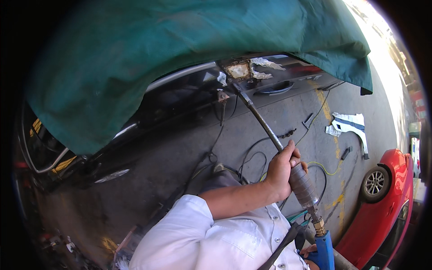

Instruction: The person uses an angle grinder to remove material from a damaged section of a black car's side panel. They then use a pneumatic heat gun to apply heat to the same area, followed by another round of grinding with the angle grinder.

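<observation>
A slide hammer runs slantwise across the view, its steel shaft (264, 126) reaching the black car body (180, 92). The tip meets the car just below a bare, rough-edged patch (238, 70) beside the door handle. My left hand (281, 173) is closed round the shaft at the upper end of the hammer's ribbed cylindrical weight (302, 185). Down at the lower edge, my right hand (310, 253) is wrapped at the blue pistol-like handle (325, 249); most of its fingers are hidden.
A green cover (189, 31) drapes over the car. Cables and hoses (245, 157) trail across the grey floor (148, 175). A white fender panel (353, 123) lies to the right. A red car (382, 216) stands at the lower right.
</observation>
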Action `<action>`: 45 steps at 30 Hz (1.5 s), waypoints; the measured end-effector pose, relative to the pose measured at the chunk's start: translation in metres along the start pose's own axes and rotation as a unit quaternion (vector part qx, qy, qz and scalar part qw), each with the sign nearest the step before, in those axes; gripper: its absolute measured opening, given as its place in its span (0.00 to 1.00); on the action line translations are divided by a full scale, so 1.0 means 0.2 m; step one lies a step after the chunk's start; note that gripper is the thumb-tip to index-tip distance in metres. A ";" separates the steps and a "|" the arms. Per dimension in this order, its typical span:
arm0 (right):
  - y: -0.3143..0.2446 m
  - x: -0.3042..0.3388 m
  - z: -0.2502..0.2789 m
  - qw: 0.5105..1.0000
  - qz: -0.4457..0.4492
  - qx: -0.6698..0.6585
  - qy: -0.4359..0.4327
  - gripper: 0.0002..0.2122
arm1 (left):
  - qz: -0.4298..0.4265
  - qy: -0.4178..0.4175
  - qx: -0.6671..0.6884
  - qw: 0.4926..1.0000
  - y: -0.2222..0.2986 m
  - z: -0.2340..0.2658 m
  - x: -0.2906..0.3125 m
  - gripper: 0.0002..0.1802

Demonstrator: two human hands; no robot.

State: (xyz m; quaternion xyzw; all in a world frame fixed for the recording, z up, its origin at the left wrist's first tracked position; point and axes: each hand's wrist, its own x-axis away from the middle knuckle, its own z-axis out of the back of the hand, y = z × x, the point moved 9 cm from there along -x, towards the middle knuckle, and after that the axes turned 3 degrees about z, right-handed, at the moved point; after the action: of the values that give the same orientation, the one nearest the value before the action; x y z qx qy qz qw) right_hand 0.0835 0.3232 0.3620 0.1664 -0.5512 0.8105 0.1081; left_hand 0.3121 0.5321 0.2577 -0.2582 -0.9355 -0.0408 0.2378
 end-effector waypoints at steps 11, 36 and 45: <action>-0.04 -0.04 -0.04 1.000 -0.004 0.008 -0.022 0.06 | 0.002 0.008 0.016 1.000 0.05 0.02 0.02 0.20; -0.01 -0.07 -0.07 1.000 -0.012 -0.004 -0.019 0.08 | -0.003 -0.003 0.013 1.000 0.03 0.08 0.02 0.21; 0.00 -0.04 -0.03 1.000 -0.002 -0.003 -0.001 0.09 | -0.034 -0.001 0.072 0.997 0.39 -0.13 0.03 0.18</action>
State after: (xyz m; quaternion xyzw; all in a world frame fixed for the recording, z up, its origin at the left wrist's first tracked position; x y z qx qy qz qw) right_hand 0.0897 0.3277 0.3566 0.1679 -0.5536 0.8083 0.1096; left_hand 0.3577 0.5968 0.2798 -0.2083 -0.9444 0.0192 0.2536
